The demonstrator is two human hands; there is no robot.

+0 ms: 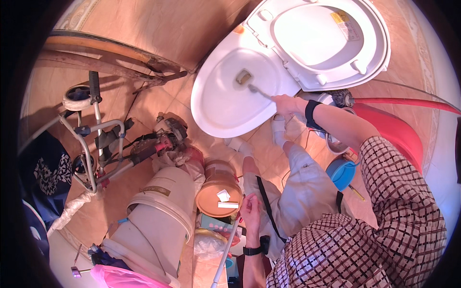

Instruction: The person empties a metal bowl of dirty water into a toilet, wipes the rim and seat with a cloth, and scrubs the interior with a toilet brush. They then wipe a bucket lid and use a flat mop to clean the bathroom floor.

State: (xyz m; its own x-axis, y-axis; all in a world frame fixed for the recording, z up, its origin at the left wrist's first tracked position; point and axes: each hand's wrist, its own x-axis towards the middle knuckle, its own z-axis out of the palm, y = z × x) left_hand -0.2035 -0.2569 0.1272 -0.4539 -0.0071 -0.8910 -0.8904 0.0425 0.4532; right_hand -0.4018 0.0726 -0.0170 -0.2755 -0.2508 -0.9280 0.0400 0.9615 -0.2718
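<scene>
My right hand (289, 104) is closed around a slim pale-grey stick-like tool (261, 92), whose exact kind I cannot make out. The tool reaches over the white toilet bowl (211, 103), with its tip just beside the small brownish drain opening (243, 77). Behind the bowl, the white seat and lid (382, 36) are swung back on their hinges. My left hand (250, 210) hangs low with curled fingers, beside the brown lidded bucket (204, 202). A thin grey pole (225, 254) passes close by these fingers; whether they grip anything is hidden.
On the brown lid lie small white pieces (223, 195). Left of it stand a large beige bucket (163, 189), a red-and-black power tool (165, 143) and a metal walking frame (98, 125). At right are a red basin (389, 125) and a blue container (342, 173).
</scene>
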